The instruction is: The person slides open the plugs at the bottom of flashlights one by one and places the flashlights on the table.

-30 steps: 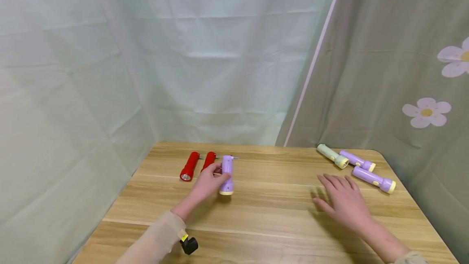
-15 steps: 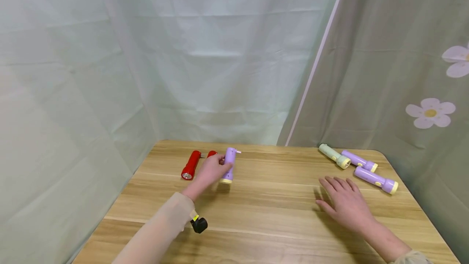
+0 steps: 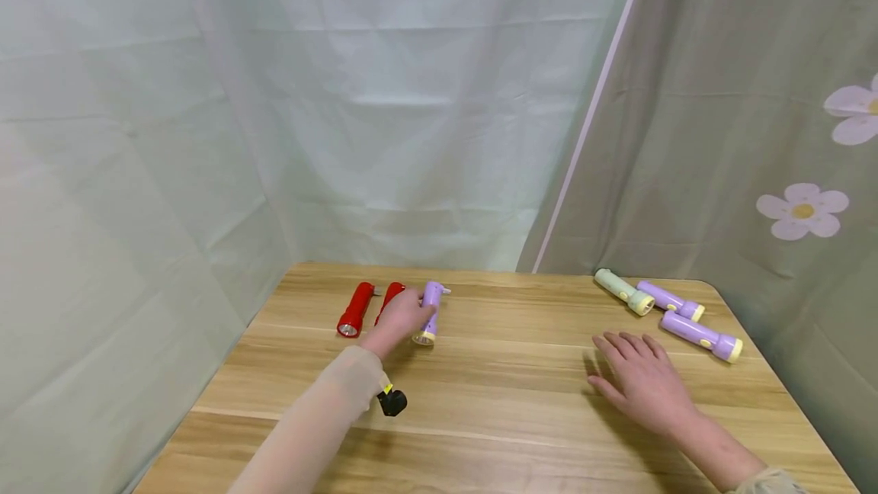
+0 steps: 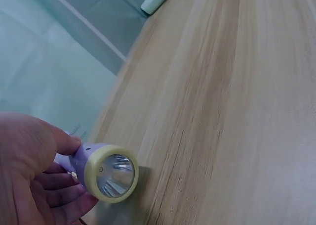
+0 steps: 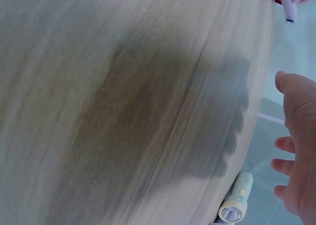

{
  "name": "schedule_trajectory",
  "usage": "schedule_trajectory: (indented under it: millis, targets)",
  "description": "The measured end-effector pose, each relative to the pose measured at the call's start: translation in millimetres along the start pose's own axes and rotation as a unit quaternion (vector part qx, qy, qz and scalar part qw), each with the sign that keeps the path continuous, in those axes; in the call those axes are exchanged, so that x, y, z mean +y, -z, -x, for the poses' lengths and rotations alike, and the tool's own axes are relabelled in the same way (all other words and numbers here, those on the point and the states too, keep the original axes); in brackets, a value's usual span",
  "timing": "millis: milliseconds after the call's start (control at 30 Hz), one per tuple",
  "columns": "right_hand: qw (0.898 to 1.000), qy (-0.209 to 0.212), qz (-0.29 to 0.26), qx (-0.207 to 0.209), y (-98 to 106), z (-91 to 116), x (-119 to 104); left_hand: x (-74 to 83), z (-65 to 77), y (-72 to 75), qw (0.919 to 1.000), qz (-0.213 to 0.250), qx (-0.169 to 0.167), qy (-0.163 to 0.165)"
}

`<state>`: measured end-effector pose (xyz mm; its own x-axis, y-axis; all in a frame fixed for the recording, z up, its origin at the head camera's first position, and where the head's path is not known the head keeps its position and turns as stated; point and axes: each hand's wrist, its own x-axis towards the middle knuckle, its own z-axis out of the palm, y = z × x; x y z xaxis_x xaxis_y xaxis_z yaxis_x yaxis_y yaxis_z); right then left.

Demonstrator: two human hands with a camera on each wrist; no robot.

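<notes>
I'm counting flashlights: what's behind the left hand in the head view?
A red flashlight shows partly past the left hand; its lower end is covered, as is part of the held purple flashlight.

This is a desk [image 3: 507, 418] in a cloth-screened corner; whether of a home or a studio cannot be told. Pale, creased cloth [image 3: 411, 113] hangs behind and to the left, and a grey curtain [image 3: 713, 113] printed with pale-petalled flowers [image 3: 802, 211] closes the right side.
</notes>
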<state>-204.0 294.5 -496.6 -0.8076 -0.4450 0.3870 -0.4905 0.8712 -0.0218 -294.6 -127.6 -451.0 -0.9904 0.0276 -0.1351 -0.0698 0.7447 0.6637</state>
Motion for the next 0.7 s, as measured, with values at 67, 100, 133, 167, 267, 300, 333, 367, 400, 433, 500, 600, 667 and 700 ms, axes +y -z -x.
schedule_trajectory:
  millis: [67,100,133,167,267,300,333,367,400,433,500,600,667,700]
  targets:
    - [1.000,-0.003,0.000,-0.005,0,0,-1,0.3,-2.1,-1.1,0.9998,-0.019,0.001,0.000]
    - [1.000,-0.004,0.000,-0.008,-1,0,-1,0.3,-3.2,-1.6,0.9996,-0.029,0.003,0.002]
    - [1.000,-0.004,0.000,-0.010,-1,0,-2,0.4,-4.4,-2.1,0.9993,-0.036,0.003,0.005]
    - [1.000,-0.005,-0.001,-0.011,-1,0,-2,0.4,-5.4,-2.7,0.9991,-0.041,0.002,0.010]
    - [1.000,-0.004,-0.003,-0.014,-2,0,-4,0.5,-8.8,-4.0,0.9985,-0.052,-0.002,0.020]
    - [1.000,-0.003,-0.003,-0.014,-2,0,-5,0.3,-10.0,-4.5,0.9984,-0.053,-0.002,0.021]
    - [1.000,-0.002,-0.004,-0.014,-2,0,-5,0.1,-11.3,-4.5,0.9982,-0.056,-0.001,0.021]
    - [1.000,-0.002,-0.004,-0.014,-2,0,-6,0.0,-12.4,-4.8,0.9981,-0.057,-0.001,0.023]
    - [1.000,-0.002,-0.004,-0.014,-2,-1,-6,0.0,-13.6,-4.9,0.9980,-0.059,0.000,0.022]
    - [1.000,-0.002,-0.004,-0.014,-2,-1,-6,-0.1,-14.6,-4.9,0.9978,-0.063,0.002,0.021]
    - [1.000,-0.001,-0.004,-0.014,-1,-1,-7,0.3,-16.5,-4.8,0.9973,-0.070,0.005,0.021]
    - [1.000,-0.001,-0.004,-0.016,-1,-1,-7,0.8,-19.2,-4.8,0.9966,-0.080,0.005,0.019]
    - [1.000,-0.001,-0.004,-0.017,-2,0,-8,1.1,-20.5,-5.0,0.9958,-0.090,0.005,0.017]
    - [1.000,0.000,-0.003,-0.017,-2,0,-7,1.2,-21.0,-5.2,0.9954,-0.094,0.005,0.016]
